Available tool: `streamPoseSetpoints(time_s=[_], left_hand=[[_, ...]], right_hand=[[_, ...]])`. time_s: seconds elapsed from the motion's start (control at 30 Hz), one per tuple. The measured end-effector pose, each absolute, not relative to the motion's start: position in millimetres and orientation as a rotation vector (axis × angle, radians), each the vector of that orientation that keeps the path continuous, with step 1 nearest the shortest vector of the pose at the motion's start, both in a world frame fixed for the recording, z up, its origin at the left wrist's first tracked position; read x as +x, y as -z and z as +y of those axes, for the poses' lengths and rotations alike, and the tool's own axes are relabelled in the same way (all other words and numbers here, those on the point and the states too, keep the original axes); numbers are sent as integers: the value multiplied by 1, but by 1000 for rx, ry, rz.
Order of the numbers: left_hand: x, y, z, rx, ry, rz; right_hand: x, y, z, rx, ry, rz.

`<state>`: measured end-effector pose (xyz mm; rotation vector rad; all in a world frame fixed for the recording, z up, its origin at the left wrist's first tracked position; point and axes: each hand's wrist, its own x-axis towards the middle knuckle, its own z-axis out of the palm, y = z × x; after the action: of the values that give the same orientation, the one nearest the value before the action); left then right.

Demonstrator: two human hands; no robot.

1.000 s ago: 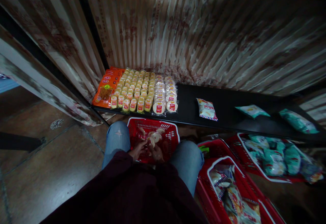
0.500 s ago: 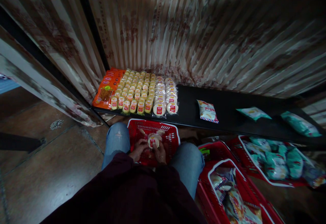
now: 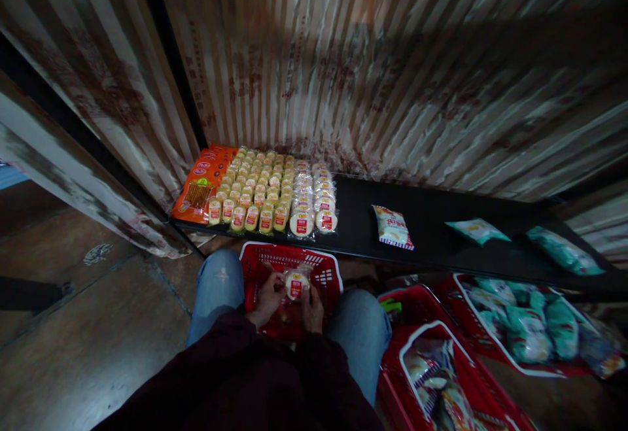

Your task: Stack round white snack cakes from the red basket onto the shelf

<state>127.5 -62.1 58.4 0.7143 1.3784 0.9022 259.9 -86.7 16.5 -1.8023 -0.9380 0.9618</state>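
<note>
Between my knees stands a red basket (image 3: pixel 326 261) with a pale rim. Over it I hold a round, pale packaged cake (image 3: pixel 296 285) in clear wrap with a red label. My left hand (image 3: pixel 269 297) pinches the left edge of its wrapper, and my right hand (image 3: pixel 312 307) grips the right edge. More wrapped pieces show dimly in the basket behind the cake. On the black shelf ahead, two rows of the same round cakes (image 3: pixel 301 223) stand beside several rows of small yellow packaged cakes (image 3: pixel 252 218).
An orange snack bag (image 3: pixel 201 186) lies at the left end of the black shelf (image 3: pixel 353 222). Farther right lie a white-and-red bag (image 3: pixel 393 227) and two green bags (image 3: pixel 477 229). Red baskets with white-rimmed handles (image 3: pixel 490 372) hold more bags at right. A dark post (image 3: pixel 171 58) rises at left.
The round cake has been lifted a little and turned more upright, label facing me. Both hands have shifted to its sides. The view has tilted slightly, so the shelf sits lower.
</note>
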Motion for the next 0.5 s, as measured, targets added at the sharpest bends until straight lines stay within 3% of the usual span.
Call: streamPoseSetpoints(time_s=[0.5], left_hand=[[157,-92,-43,1201,-1009,1389]], right_hand=[[283,-52,-70,-1835,-789,-901]])
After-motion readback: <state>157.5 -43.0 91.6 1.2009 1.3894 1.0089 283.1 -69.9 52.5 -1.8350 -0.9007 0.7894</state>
